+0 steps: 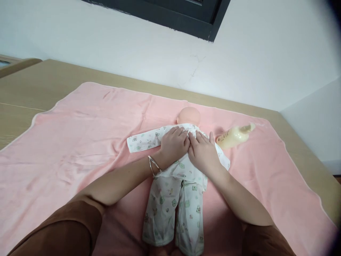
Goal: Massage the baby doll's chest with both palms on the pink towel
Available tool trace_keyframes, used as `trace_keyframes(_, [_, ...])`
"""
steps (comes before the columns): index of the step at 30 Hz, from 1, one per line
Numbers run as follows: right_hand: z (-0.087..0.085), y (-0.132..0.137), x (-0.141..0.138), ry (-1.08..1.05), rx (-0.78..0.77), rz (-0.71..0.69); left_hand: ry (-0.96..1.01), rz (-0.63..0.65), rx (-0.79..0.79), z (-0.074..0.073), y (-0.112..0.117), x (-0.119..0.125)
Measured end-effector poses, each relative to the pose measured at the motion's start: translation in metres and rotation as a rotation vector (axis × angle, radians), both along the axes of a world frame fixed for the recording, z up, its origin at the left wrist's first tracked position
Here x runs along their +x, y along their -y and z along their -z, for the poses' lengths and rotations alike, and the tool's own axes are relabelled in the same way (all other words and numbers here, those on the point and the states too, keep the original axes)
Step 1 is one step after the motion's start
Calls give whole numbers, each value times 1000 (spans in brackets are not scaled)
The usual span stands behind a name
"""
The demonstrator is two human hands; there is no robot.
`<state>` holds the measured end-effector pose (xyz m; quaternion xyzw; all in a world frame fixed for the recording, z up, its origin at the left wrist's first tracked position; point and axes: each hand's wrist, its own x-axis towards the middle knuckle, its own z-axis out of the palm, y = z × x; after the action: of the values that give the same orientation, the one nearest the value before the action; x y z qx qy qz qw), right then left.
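The only view sits at the wearer's head, above and beyond the feet of the doll (190, 172), close over it. It faces forward and down, past the doll's head to the wall (154, 55) behind.

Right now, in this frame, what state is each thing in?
Left hand: bent fingers on the top, grip unclear.
Right hand: fingers on the top, grip unclear.
Doll: lying down, dressed, head toward the wall.
Top: on the doll; any fastening hidden.
Trousers: on, legs slightly apart.
Bottle: apparently on its side.
Blanket: spread out, creased.
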<state>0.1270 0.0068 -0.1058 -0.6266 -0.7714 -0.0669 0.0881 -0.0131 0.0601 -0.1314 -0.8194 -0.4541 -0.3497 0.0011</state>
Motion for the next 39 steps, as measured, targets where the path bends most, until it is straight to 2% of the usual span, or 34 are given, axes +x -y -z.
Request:
trace_keyframes(5, [2, -13, 7, -49, -50, 51, -64, -87, -128, -3, -2, 2])
trace_keyframes(8, [4, -20, 10, -100, -101, 61, -158, -55, -165, -9, 0, 2])
trace_keyframes(12, [-4, -6, 3, -36, -96, 32, -251, 8, -194, -22, 13, -1])
trace_keyframes(16, [-15, 8, 1, -8, -110, 31, -247, -38, -263, -30, 15, -4])
trace_keyframes(18, [-16, 5, 3, -34, -141, 74, -229, -68, -286, -28, 11, -4])
trace_keyframes(21, [-7, -6, 8, -79, -156, 126, -199, -93, -267, -18, 5, -1])
trace_keyframes(27, [11, -26, 19, -175, -146, 11, -119, -95, -203, -4, -1, 0])
trace_keyframes(31, [9, -31, 25, -223, -146, -19, -71, -36, -193, -3, -9, -2])
trace_keyframes(34, [4, -28, 25, -229, -156, 27, -20, 24, -217, -3, -14, -3])
trace_keyframes(37, [0, -20, 20, -226, -92, 83, 88, 80, -234, 0, -17, -4])
trace_keyframes(39, [2, -16, 15, -242, -41, 41, 177, 113, -225, 2, -17, -5])
